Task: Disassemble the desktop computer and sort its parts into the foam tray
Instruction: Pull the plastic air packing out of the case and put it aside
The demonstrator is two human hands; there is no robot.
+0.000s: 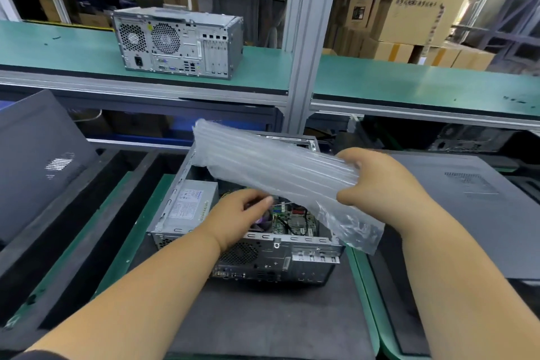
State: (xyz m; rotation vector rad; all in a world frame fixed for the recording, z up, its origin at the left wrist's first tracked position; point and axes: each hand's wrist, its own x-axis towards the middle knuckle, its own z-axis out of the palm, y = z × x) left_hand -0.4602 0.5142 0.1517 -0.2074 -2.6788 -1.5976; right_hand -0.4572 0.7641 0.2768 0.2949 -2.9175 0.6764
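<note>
An open desktop computer case (280, 254) lies on its side on a dark mat in front of me, rear panel toward me. Inside it I see a silver power supply (187, 207) at the left and the green motherboard (292, 221). My right hand (377, 181) grips a clear inflated air-cushion bag (274, 166) and holds it tilted above the case. My left hand (238, 218) reaches down into the case over the motherboard area, fingers loosely curled; I cannot tell whether they hold anything.
A dark side panel (38, 161) leans at the left and another dark panel (467, 213) lies at the right. Black foam tray walls (76, 213) flank the green bench. A second closed computer case (178, 42) stands on the upper green shelf. A metal post (304, 38) rises behind.
</note>
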